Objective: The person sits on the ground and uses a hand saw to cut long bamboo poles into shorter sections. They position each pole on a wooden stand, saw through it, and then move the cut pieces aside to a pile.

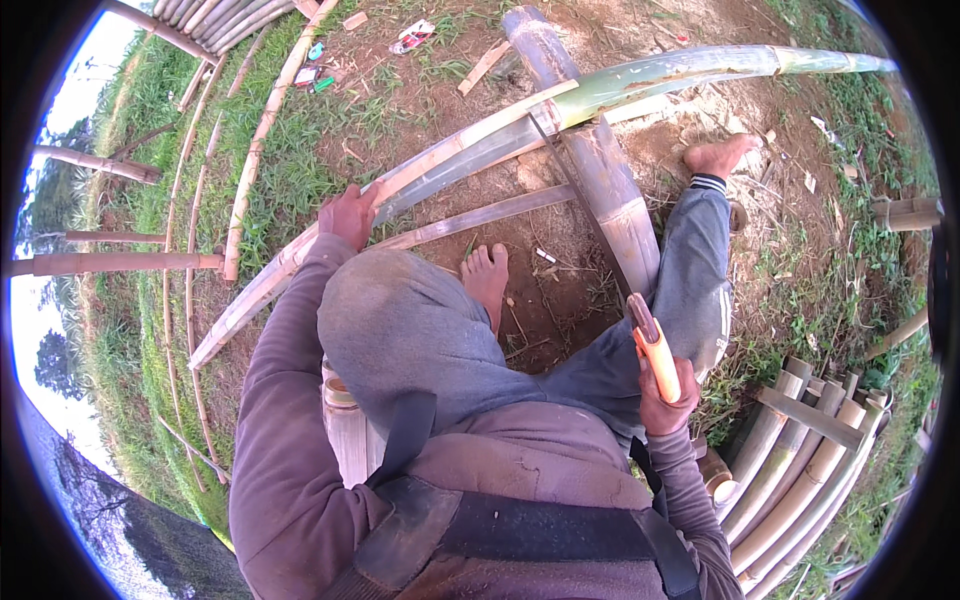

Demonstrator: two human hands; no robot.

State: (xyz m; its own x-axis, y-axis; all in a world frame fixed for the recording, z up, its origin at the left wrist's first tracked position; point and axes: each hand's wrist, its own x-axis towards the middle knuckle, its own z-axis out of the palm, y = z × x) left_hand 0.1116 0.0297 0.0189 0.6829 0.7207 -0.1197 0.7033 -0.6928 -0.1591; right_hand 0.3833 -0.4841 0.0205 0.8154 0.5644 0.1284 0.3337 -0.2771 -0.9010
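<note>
My right hand is closed around the orange handle of a handsaw. Its long thin blade slants up and away to the left, and the tip end lies against a long bamboo pole. That pole is green at the right and paler toward the left. My left hand grips the pale left part of the bamboo, next to a long split strip along its upper side. A thick bamboo log lies under the pole, near the blade. How deep the blade sits in the bamboo I cannot tell.
My bare feet rest on the dirt either side of the saw. Another bamboo strip lies under the pole. Stacked bamboo pieces stand at the lower right. A bamboo rail frame is at the left, with small litter on the grass beyond.
</note>
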